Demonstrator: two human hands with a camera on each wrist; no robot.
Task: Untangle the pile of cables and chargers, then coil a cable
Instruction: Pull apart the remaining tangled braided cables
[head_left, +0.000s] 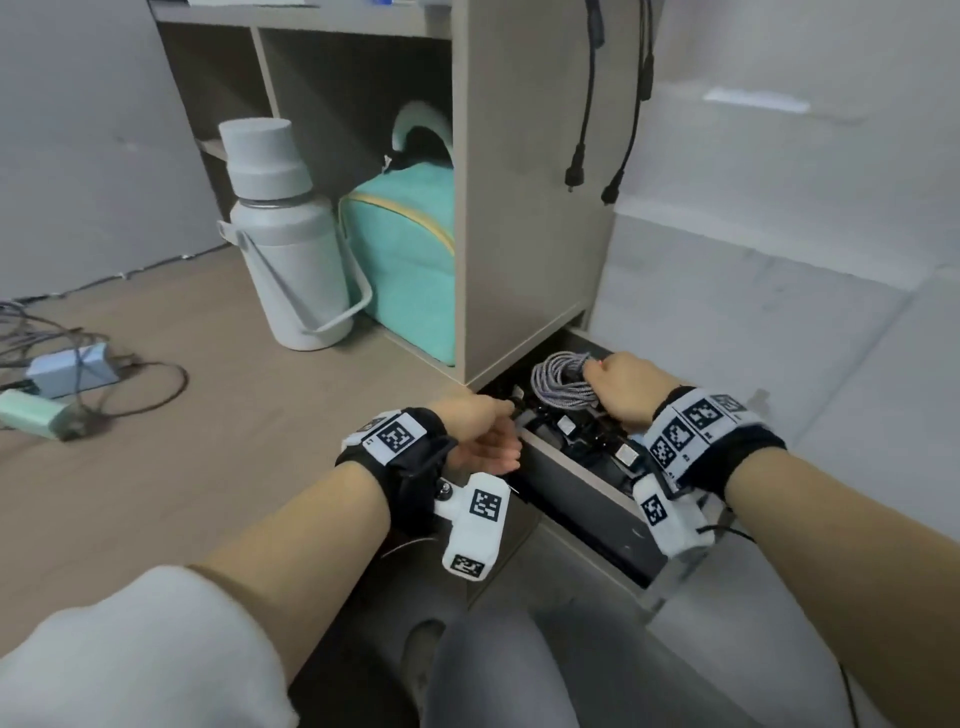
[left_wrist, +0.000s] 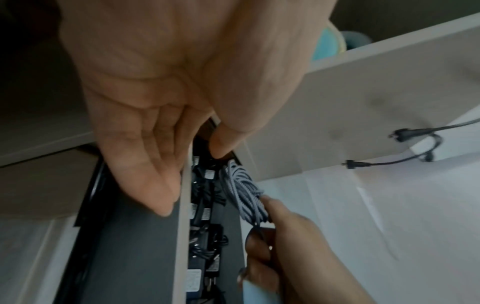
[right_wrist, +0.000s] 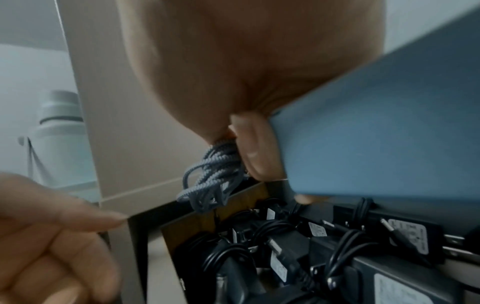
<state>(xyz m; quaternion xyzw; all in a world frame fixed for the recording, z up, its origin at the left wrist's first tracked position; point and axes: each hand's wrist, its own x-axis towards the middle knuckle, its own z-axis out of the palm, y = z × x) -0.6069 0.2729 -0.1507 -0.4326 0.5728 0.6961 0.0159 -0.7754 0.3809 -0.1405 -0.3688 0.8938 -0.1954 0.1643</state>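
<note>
A coil of grey braided cable hangs over the far end of an open drawer. My right hand grips the coil. The same hand also holds a flat blue device against its palm. Several black power adapters with black cords lie tangled in the drawer. My left hand holds the drawer's front panel, thumb inside, fingers on the outer face.
The drawer sits under a beige cabinet that holds a teal bag. A grey flask stands beside the bag. Two black plug leads hang down the cabinet's right side. Chargers and tangled cables lie on the floor, far left.
</note>
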